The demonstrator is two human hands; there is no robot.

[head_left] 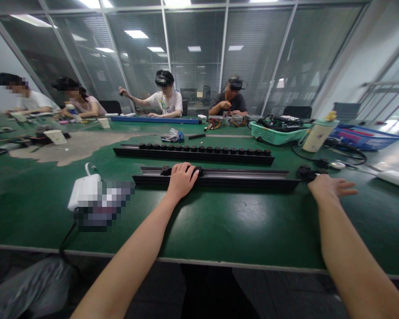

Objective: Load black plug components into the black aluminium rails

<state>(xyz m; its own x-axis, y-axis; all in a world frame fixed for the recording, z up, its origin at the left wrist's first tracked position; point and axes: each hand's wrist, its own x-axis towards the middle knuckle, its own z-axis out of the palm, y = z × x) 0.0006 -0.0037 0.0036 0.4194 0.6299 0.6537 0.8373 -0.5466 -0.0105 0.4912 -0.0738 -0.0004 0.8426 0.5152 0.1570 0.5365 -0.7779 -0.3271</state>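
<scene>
Left hand (182, 179), fingers curled closed over a black knob (197, 171) on a black metal rail (246, 180); right hand (329, 186), open and spread, just beside a loose knob (305, 173), which one careless brush could send rolling.

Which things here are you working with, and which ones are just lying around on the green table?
Working with:
left hand on the black rail
right hand beside a black knobbed part

Just lying around:
second knobbed rail
teal basket of cables
white bottle
blue tray
</scene>
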